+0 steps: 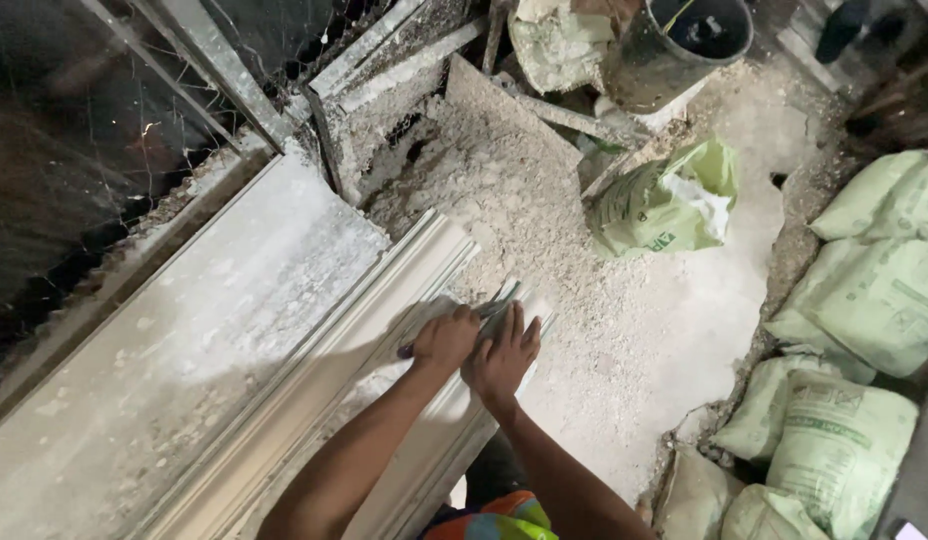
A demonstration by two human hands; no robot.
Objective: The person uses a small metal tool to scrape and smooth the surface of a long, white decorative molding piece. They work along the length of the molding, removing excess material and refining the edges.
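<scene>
A long white plaster moulding (pixel 314 400) lies on a dusty workbench (pixel 184 330), running from lower left to upper right. My left hand (pixel 444 340) is closed around a dark-handled metal scraper (pixel 494 305) whose blade rests near the moulding's far end. My right hand (pixel 504 355) lies flat beside it, fingers pressing on the blade and the moulding's edge.
White plaster rubble (pixel 504 190) is heaped beyond the bench. An open green sack (pixel 664 205) sits on the powdery floor, more green sacks (pixel 864 330) are stacked at right. A dark bucket (pixel 679 45) stands at the top. Metal bars (pixel 234 80) cross the upper left.
</scene>
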